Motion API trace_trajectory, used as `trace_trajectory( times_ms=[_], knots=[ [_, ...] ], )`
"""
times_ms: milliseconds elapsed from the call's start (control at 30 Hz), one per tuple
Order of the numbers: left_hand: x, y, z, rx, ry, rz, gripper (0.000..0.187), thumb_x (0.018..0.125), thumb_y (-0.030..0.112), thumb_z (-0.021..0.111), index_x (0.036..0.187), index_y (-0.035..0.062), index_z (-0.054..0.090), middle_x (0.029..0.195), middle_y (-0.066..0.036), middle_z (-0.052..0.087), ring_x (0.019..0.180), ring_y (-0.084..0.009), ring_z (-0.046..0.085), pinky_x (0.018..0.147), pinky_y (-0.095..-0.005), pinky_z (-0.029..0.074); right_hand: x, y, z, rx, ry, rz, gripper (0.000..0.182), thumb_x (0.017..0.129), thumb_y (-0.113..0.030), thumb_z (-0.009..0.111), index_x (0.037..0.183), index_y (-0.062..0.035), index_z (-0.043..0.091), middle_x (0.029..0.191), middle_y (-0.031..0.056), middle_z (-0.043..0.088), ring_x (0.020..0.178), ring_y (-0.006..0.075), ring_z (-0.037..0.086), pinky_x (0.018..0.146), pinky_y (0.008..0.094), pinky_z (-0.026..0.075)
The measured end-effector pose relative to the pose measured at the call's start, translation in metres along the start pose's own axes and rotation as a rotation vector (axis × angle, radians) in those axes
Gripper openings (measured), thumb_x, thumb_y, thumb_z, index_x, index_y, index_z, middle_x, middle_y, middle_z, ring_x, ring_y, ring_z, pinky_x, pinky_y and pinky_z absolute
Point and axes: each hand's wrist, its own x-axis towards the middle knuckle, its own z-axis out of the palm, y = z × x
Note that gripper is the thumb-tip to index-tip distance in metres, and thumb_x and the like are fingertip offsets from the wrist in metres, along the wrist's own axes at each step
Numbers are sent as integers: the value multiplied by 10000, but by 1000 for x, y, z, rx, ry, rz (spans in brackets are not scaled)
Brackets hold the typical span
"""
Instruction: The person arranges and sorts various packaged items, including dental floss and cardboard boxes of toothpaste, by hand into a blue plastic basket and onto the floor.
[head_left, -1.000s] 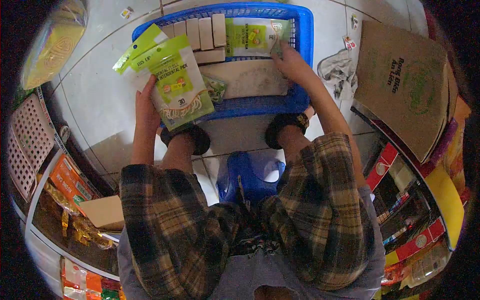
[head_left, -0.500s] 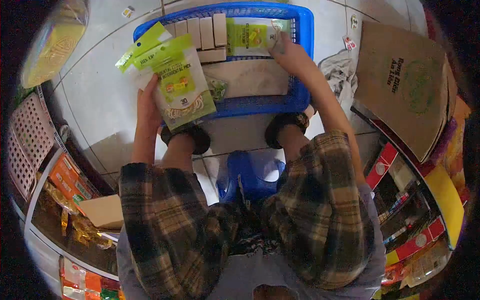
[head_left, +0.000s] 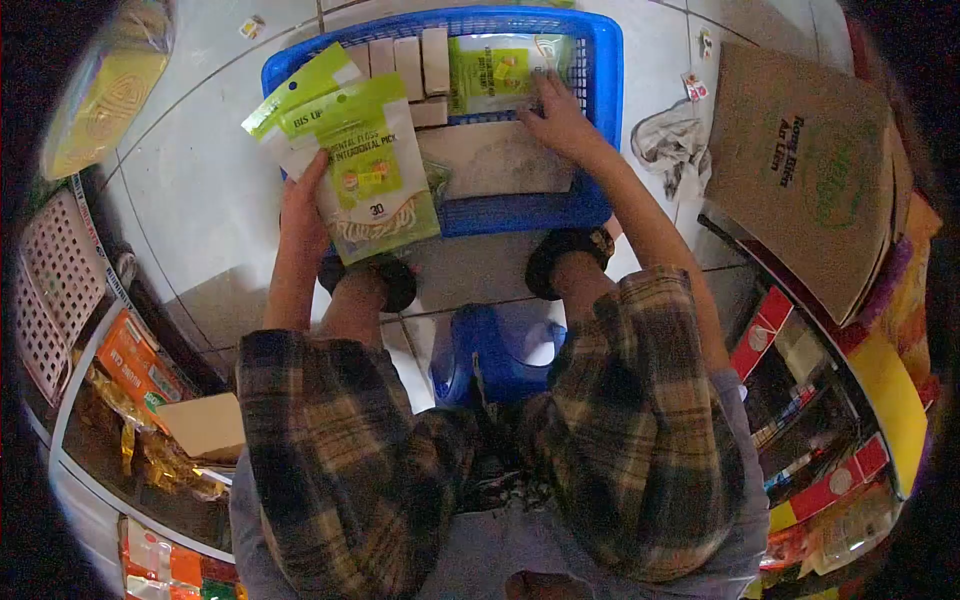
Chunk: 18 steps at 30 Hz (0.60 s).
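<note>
My left hand (head_left: 305,205) is closed on dental floss pick packs (head_left: 375,190), white and lime-green pouches overlapping like a fan, with the thumb across the front one. They are tilted over the left part of a blue plastic basket (head_left: 612,130). Inside the basket, another pack of floss picks (head_left: 490,72) lies flat at the back right. My right hand (head_left: 560,118) rests at that pack's lower right corner, fingers extended and thumb apart. Small cream boxes (head_left: 435,62) stand in a row left of the pack. A flat pale box (head_left: 510,160) lies in front, partly under the hand.
The basket sits on a tiled floor beyond my feet. To the right are a crumpled cloth (head_left: 672,145) and a brown cardboard piece (head_left: 795,170). Goods crates (head_left: 150,400) flank both sides. A blue stool (head_left: 490,355) is between my legs.
My right hand has shifted left and down from the right edge of the pack in the basket, its fingers spreading. The packs in my left hand have moved slightly right.
</note>
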Motion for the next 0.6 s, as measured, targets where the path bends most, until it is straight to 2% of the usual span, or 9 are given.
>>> trace_trajectory(
  times_ms=[167,233,267,333,367,433,467,600],
  knots=[
    [-4,1,5,-27,-48,-15,334,729,147,497,1004,-5,385,935,-122,488,813,-223,512,670,-320,450,-19,-34,-21,3,4,-31,562,701,-330,485,1089,33,300,1133,282,264,1023,412,296,860,413,266],
    [-2,-2,8,-11,-39,-89,321,733,155,495,991,-11,401,933,-126,491,806,-218,515,663,-314,452,-31,-60,-32,370,-144,-5,516,714,-303,502,1084,13,330,1021,184,407,935,268,420,782,313,350],
    [-4,-3,13,-12,-39,-88,321,733,155,495,991,-11,401,933,-126,491,806,-218,515,663,-314,452,-34,-74,-39,370,-144,-7,516,714,-303,502,1084,13,330,1021,184,407,935,268,420,782,313,350],
    [-14,-2,34,82,-80,-8,309,728,143,506,979,-12,415,931,-126,495,795,-210,519,658,-307,452,-39,-98,-48,713,-594,171,511,691,-299,545,1061,2,363,967,141,464,857,206,466,726,282,381],
    [-15,-3,38,84,-76,-6,309,728,143,506,979,-12,415,931,-126,495,795,-210,519,658,-307,452,-42,-103,-45,716,-596,168,511,691,-299,545,1061,2,363,967,141,464,857,206,466,726,282,381],
    [-12,-4,44,201,-113,-13,314,718,124,521,979,-14,415,938,-122,493,803,-204,514,671,-306,446,-46,-106,-33,638,-478,-72,516,647,-236,604,1050,-5,381,927,121,501,825,183,488,717,285,390],
    [-8,-10,44,89,-105,-73,323,708,107,533,983,-13,413,946,-112,491,820,-202,507,686,-309,440,-47,-96,-13,814,-480,46,516,615,-159,634,1040,2,391,943,118,503,832,174,492,718,279,392],
    [-6,-13,51,-2,-128,15,319,710,99,527,990,-2,412,956,-104,486,831,-203,502,697,-321,436,-41,-90,-21,867,-451,123,492,600,-113,637,1022,7,414,929,117,513,830,177,500,727,278,390]
  ],
)
